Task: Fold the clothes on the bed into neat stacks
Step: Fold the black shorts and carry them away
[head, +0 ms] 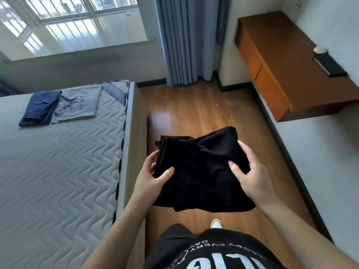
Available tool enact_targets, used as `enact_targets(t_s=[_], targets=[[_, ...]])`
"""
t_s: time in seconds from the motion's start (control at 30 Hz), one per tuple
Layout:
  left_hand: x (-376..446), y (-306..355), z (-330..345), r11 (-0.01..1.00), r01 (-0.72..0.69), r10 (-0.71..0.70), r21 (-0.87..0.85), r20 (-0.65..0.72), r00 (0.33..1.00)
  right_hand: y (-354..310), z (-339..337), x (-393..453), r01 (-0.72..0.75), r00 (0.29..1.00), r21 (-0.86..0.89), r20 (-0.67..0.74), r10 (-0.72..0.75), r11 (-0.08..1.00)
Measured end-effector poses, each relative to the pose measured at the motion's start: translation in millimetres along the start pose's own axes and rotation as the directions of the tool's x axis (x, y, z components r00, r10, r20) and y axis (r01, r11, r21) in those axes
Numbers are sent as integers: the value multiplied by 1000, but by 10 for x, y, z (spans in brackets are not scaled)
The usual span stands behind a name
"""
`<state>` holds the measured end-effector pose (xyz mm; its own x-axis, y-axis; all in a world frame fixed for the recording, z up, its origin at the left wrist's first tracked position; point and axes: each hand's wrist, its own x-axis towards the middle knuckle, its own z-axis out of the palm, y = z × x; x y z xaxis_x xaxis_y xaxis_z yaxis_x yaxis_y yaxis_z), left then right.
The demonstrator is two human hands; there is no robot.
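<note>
While we stand beside the bed (pixel 58 171), the black garment (pixel 202 169) hangs folded in the air over the floor (pixel 194 109), gripped at its 9 o'clock edge by the left hand (pixel 153 177) and at 3 o'clock by the right hand (pixel 250 171), thumbs on top (likely to keep the folds from slipping). Its long axis runs from 6 toward 12 o'clock. At 10 o'clock, on the mattress, folded navy trousers (pixel 40 109) touch a folded grey shirt (pixel 79 105).

Background — blue-grey curtain (pixel 191 39) hung beside the window (pixel 68 14); a wall-mounted wooden desk (pixel 287 74) carried a dark flat object (pixel 330 66) — wooden floor (pixel 184 111) below.
</note>
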<state>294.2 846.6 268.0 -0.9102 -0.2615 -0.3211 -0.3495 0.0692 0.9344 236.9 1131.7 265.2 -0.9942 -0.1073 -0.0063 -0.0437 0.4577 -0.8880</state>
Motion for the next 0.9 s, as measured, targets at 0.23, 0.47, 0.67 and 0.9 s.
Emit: enact_targets(t_s=[0.23, 0.47, 0.67, 0.9], targets=[[875, 268, -424, 996, 24, -35, -82, -143, 989, -251, 567, 1294, 52, 989, 49, 133, -58, 997], [1900, 475, -1135, 992, 10, -43, -128, -254, 966, -749, 1365, 2541, 90, 969, 77, 223, -105, 993], [2713, 777, -1556, 993, 19, -50, -118, -266, 963, -1035, 1794, 3369, 102, 964, 68, 240, -115, 992], [3852, 1141, -1578, 996, 23, -46, -86, -276, 960, -1020, 2007, 4578, 90, 969, 52, 227, -100, 995]])
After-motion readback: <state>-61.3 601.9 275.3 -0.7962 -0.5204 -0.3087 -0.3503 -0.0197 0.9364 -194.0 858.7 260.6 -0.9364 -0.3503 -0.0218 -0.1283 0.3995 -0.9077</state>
